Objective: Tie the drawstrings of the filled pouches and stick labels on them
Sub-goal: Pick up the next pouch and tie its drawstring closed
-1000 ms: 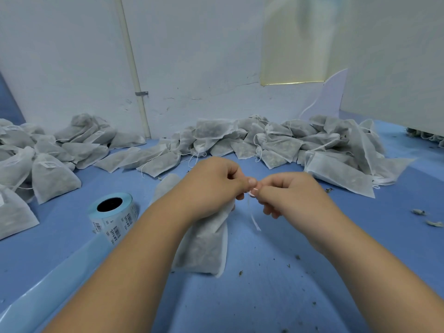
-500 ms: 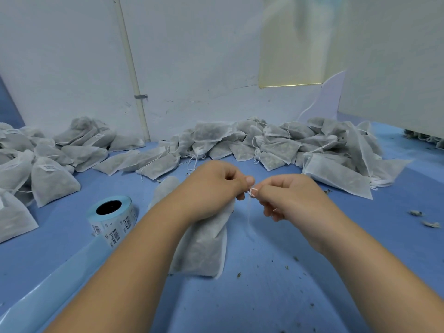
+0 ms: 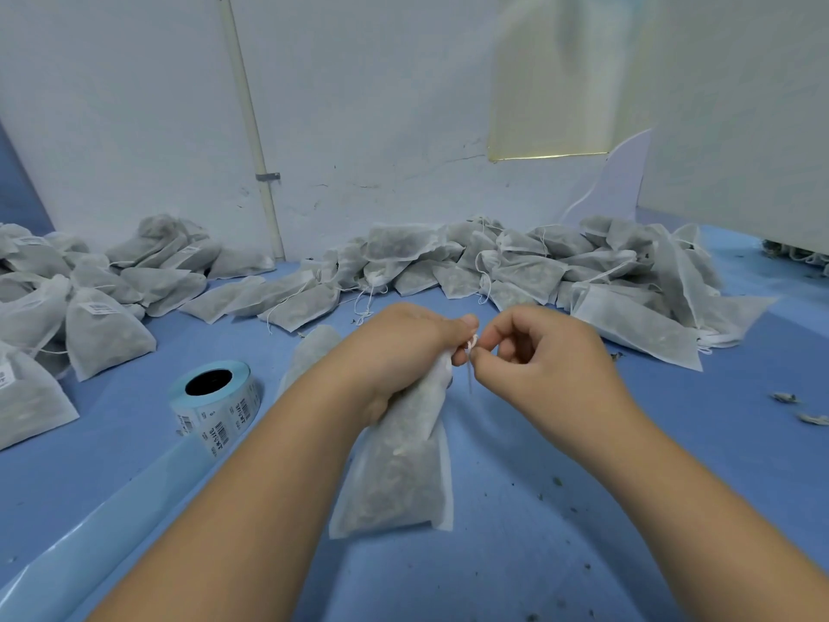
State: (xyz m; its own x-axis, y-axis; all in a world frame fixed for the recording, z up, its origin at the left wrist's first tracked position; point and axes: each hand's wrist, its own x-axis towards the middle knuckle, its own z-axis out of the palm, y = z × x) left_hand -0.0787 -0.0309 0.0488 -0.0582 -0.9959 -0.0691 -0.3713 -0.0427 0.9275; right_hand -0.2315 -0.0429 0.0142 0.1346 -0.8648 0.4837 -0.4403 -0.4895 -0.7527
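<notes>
- Pouch (image 3: pixel 394 451): filled, hanging from the left hand (image 3: pixel 403 347). Its bottom edge rests on the blue table (image 3: pixel 583 509), dead centre between the forearms.
- Change vs 1 s ago: then, the fingertips of both hands were pressed together with a plain strand dangling below. Now a small closed loop of drawstring (image 3: pixel 470 342) shows between them, with a short tail under it. Otherwise the hands have barely shifted.
- Read: the knot is formed but, as far as I can tell, not yet cinched. The tie step is nearly done for this one. No label on the side facing the camera, so sticking looks outstanding.
- Left grip: fingers wrapped round the bunched neck, thumb tip up at the loop.
- Right hand (image 3: pixel 551 356): thumb and forefinger pinch the drawstring just beside the loop. Its other fingers are loosely curled and hold nothing.
- Counts:
- 1 pouch in hand, plus 1 second pouch (image 3: pixel 314 352) lying behind the left forearm, mostly hidden.
- 1 label roll (image 3: pixel 215 401) left of that forearm, with 1 backing strip (image 3: pixel 89 531) trailing to the lower-left corner.
- Labelled pile (image 3: pixel 107 334) at far left: labels visible on at least 4. Overlap hides the total.
- Unlabelled heap (image 3: pixel 529 267) along the wall: well over a dozen, strings loose, no exact count possible.
- 2 scraps (image 3: pixel 785 397) near the right edge, plus scattered dark crumbs.
</notes>
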